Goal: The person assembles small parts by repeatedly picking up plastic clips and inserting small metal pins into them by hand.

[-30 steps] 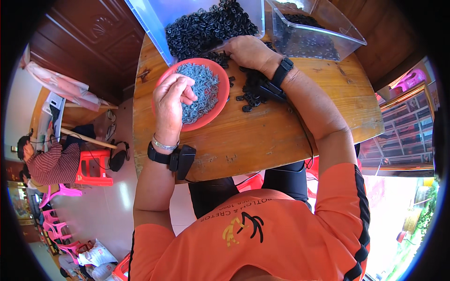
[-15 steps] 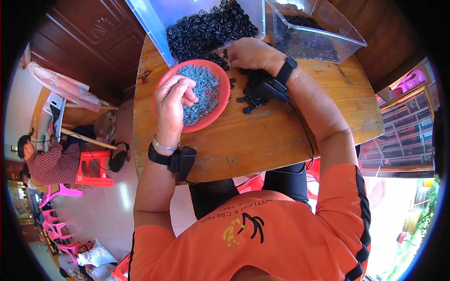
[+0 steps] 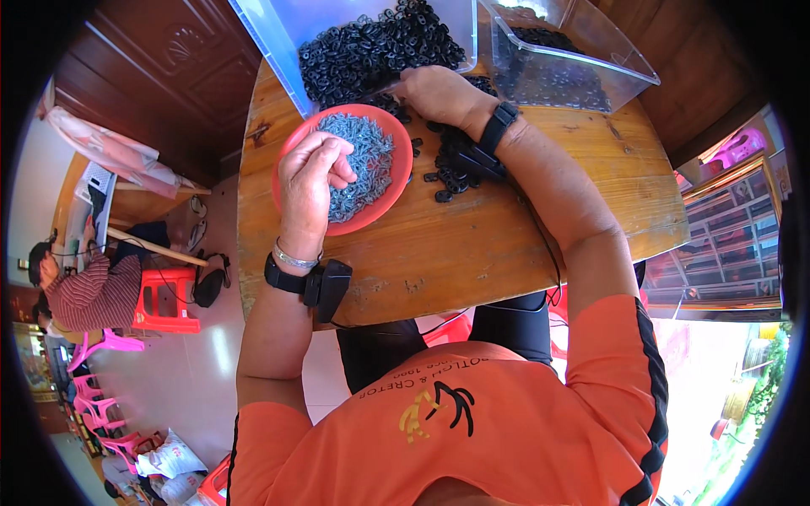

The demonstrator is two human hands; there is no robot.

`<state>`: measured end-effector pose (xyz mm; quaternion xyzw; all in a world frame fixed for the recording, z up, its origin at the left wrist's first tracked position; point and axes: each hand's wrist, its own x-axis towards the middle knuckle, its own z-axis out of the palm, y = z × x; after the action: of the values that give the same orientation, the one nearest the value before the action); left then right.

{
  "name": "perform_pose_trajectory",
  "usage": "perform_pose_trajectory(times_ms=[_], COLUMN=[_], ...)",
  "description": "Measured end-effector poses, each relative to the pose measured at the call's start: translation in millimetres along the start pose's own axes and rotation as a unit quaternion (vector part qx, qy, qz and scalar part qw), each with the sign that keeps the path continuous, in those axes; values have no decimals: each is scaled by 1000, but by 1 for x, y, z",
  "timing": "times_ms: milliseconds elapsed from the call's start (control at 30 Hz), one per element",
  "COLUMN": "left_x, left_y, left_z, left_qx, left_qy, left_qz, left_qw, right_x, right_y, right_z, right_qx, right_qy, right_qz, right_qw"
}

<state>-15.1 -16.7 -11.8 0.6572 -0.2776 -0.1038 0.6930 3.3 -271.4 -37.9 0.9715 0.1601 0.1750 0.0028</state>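
My left hand is closed, thumb against curled fingers, above a red bowl. Whatever is in its fingers is hidden. Many small grey screw-like pieces fill the bowl. My right hand reaches to the front edge of a clear bluish bin, back of the hand up and fingers bent together. Its fingertips are beside black parts and largely covered, so I cannot make out what they pinch. Small black ring-like parts are heaped in the bin. More loose black parts lie on the table below my right wrist.
A second clear bin with black parts stands at the back right of the wooden table. A cable runs from my right wrist device over the table edge. Off left, another person sits near a red stool.
My right hand has shifted slightly left, its fingers stretching closer to the bluish bin's edge. My left hand keeps its closed pose over the bowl.
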Motion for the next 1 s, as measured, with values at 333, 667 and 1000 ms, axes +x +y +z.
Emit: perform_pose_trajectory(times_ms=[333,667,1000], left_x=[1,0,2], left_y=[-3,-1,-8], left_z=[-4,2,-5], left_qx=[9,37,41], left_qy=[-2,-40,-49], left_qz=[-20,-1,-2], left_qw=[1000,998,998], right_x=[-6,4,1], right_y=[5,-61,-71], right_z=[-15,-63,-57], right_qx=[154,642,611], right_qy=[48,-33,3], right_qz=[56,94,79], right_qw=[985,760,788])
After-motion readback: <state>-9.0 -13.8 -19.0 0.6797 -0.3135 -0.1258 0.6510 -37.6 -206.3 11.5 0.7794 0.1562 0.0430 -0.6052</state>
